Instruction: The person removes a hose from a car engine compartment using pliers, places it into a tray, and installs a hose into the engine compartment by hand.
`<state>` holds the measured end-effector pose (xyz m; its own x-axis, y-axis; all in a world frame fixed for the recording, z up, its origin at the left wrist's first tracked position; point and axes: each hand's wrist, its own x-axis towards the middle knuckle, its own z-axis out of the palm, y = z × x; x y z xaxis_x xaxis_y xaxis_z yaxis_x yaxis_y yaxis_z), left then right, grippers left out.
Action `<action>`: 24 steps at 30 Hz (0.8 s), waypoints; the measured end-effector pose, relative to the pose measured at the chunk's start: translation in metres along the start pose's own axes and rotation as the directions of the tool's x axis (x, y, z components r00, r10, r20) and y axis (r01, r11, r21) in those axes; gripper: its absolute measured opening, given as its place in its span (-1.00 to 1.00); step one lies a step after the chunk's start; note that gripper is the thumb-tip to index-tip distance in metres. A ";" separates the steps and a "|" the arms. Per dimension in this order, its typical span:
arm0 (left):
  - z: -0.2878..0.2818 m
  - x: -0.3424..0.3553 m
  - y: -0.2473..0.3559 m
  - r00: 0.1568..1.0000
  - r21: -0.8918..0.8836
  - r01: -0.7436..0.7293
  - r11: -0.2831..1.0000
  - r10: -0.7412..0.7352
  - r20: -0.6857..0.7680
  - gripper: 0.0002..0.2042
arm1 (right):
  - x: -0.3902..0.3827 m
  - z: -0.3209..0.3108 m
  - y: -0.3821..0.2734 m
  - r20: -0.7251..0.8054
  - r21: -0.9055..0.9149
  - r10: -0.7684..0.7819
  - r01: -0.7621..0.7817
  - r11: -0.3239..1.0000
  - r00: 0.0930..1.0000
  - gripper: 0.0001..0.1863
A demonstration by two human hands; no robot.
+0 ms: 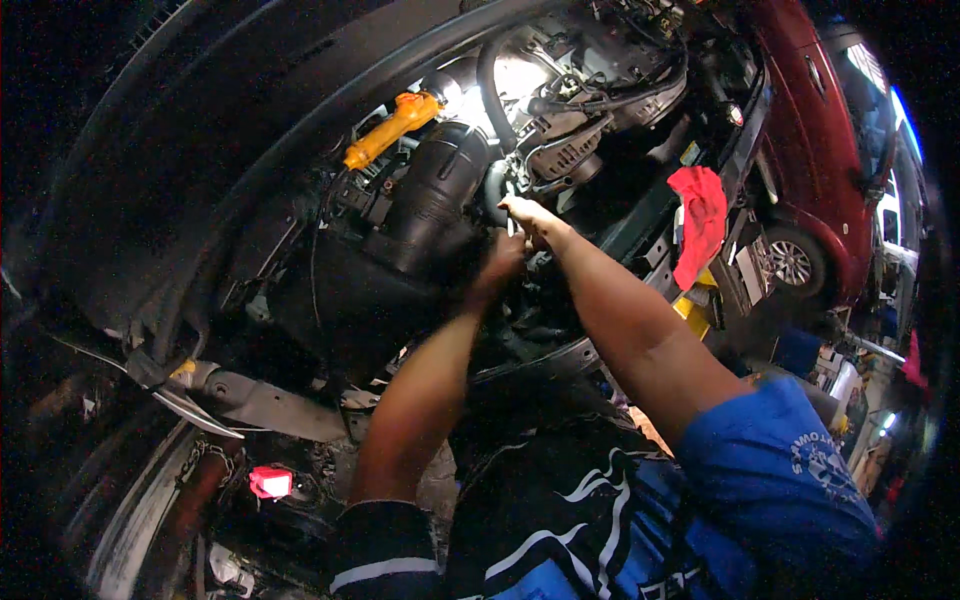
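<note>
Both my arms reach into an open engine bay. My left hand (507, 248) is closed low beside a pale, thin metal piece (511, 224); what its fingers hold is too small to name. Just to the right and slightly higher, my right hand (538, 226) is closed too, its fingertips at a dark curved hose (495, 188). Anything in its grip is hidden. Beyond the hands sits a finned, alternator-like metal unit (568, 156). A wide black ribbed duct (440, 178) lies to their left.
An orange work light (392, 132) rests across the engine bay, near a bright glow. A red cloth (702, 225) hangs over the car's front edge at right. Further right stands a red car (815, 130). A small lit red lamp (270, 483) is at lower left.
</note>
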<state>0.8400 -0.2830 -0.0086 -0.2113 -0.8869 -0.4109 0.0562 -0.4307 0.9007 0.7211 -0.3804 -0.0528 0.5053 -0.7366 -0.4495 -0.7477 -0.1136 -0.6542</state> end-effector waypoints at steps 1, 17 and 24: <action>0.002 0.000 -0.003 0.893 0.082 -0.377 0.923 0.385 -0.233 -0.81 | -0.008 -0.002 -0.007 0.080 0.210 0.004 -0.021 0.977 0.997 -0.71; 0.027 0.019 -0.053 0.853 0.951 0.271 0.151 0.420 -0.310 -0.82 | 0.010 -0.008 -0.059 0.448 -0.342 -0.010 0.182 0.922 0.894 -0.64; 0.010 -0.010 0.019 0.792 0.808 0.229 0.543 0.379 -0.478 -0.84 | 0.020 0.001 -0.029 0.301 -0.171 0.056 -0.004 0.985 0.952 -0.70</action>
<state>0.8339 -0.2806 0.0144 0.3207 -0.9458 -0.0519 -0.8066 -0.3014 0.5086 0.7537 -0.3908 -0.0436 0.5687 -0.5067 -0.6479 -0.8124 -0.2228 -0.5388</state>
